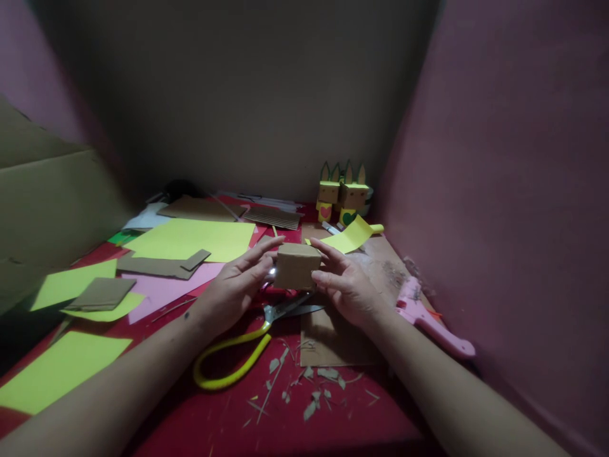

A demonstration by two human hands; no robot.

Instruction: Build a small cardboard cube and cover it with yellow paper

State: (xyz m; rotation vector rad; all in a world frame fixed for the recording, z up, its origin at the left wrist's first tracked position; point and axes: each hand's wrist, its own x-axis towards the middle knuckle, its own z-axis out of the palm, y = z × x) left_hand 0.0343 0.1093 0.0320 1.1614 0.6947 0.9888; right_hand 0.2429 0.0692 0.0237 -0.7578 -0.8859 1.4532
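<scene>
A small brown cardboard box is held up between both hands at the middle of the view. My left hand grips its left side, and my right hand grips its right side with fingers and thumb. Just below the box lie scissors with yellow-wrapped handles, their blades partly open. Under my right hand a flat cardboard sheet rests on the red table.
Yellow paper, pink paper and cardboard pieces spread leftward. Two cardboard figures stand at the back. A pink glue gun lies right, near the wall. Scraps litter the front. A large carton stands left.
</scene>
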